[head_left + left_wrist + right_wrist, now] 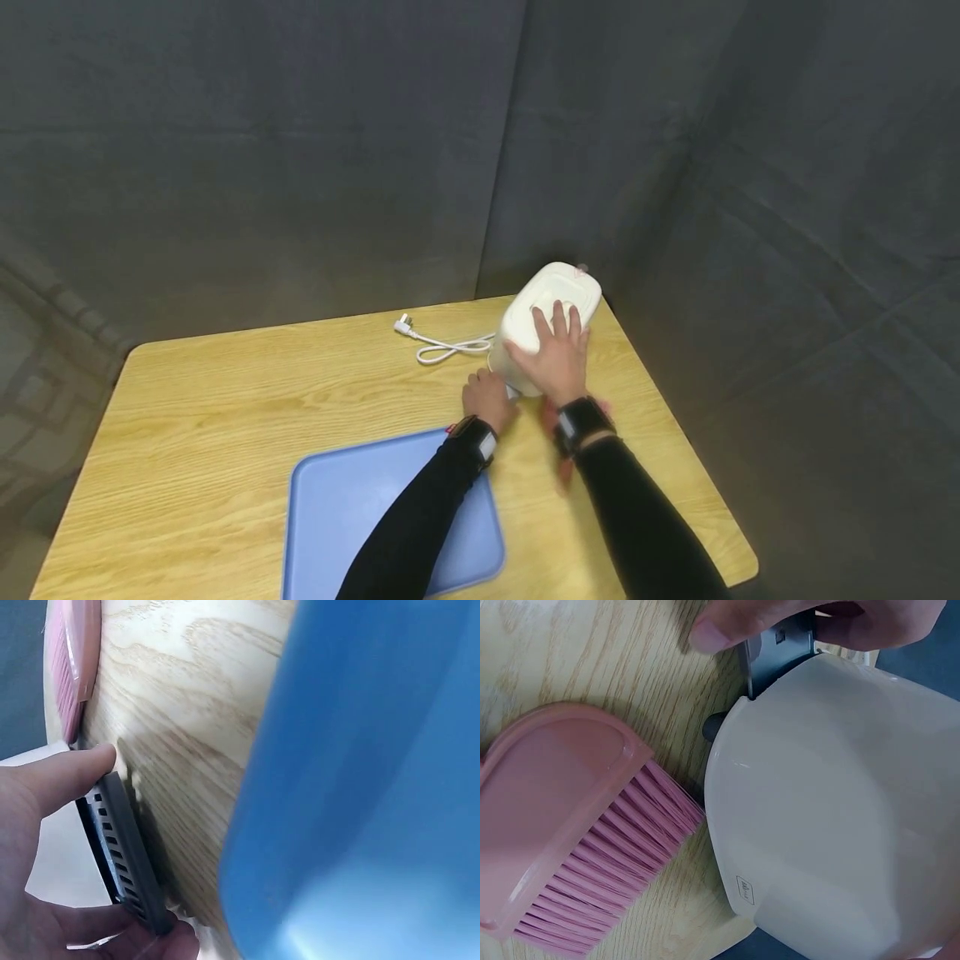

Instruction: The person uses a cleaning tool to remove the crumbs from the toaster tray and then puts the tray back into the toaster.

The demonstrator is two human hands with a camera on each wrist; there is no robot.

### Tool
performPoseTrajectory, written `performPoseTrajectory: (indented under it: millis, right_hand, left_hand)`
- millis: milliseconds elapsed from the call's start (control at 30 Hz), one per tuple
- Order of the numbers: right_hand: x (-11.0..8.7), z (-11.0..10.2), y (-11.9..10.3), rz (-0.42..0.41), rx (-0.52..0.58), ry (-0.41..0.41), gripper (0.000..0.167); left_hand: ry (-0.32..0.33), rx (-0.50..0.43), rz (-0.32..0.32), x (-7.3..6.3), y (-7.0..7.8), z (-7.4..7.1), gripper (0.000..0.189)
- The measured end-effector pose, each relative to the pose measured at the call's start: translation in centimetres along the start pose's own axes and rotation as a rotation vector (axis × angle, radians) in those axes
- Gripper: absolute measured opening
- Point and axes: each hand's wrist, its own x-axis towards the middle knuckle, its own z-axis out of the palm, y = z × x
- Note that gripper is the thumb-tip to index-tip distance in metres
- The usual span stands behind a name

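Note:
A white toaster (555, 283) stands towards the table's back right corner. My right hand (558, 358) rests on its top with the fingers straight and spread. Low at the toaster's near side, my left hand (487, 396) grips the end of a grey metal crumb tray (124, 847), thumb on one end and fingers on the other. In the right wrist view part of this crumb tray (780, 656) sticks out past the toaster's edge. Close beside the toaster lies a pink hand brush (562, 795), bristles towards it; my right wrist partly hides the brush in the head view.
A blue tray (360, 492) lies in front, partly under my left forearm. To the toaster's left, its white cord (442, 350) is looped on the wooden table (225, 400), ending in a plug (403, 325). Dark curtains (300, 167) hang behind and to the right.

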Motion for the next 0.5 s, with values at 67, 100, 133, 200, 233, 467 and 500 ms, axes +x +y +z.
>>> performPoseTrajectory:
  millis: [67, 100, 133, 200, 233, 467, 500]
  right_hand:
    - [0.1, 0.1, 0.1, -0.009, -0.004, 0.015, 0.086]
    - [0.2, 0.1, 0.1, -0.013, -0.008, 0.024, 0.085]
    - [0.2, 0.0, 0.2, -0.016, -0.013, 0.031, 0.085]
    - [0.4, 0.0, 0.3, -0.017, -0.017, 0.037, 0.085]
    - [0.4, 0.0, 0.3, -0.016, -0.015, 0.035, 0.085]
    - [0.5, -0.1, 0.3, -0.011, -0.007, 0.008, 0.086]
    - [0.5, -0.1, 0.3, -0.012, -0.01, 0.01, 0.086]
  left_hand:
    - [-0.017, 0.008, 0.004, 0.1, -0.2, -0.4, 0.048]
    - [-0.031, 0.013, 0.005, 0.2, -0.3, -0.6, 0.047]
    - [-0.041, 0.009, 0.006, 0.2, -0.3, -0.8, 0.047]
    - [-0.054, -0.005, 0.008, 0.3, -0.5, -1.1, 0.046]
    - [-0.068, -0.011, 0.009, 0.3, -0.6, -1.2, 0.046]
    - [-0.101, -0.068, 0.009, -0.2, -1.2, -1.4, 0.047]
    - [-0.101, -0.069, 0.012, -0.4, -1.3, -1.4, 0.046]
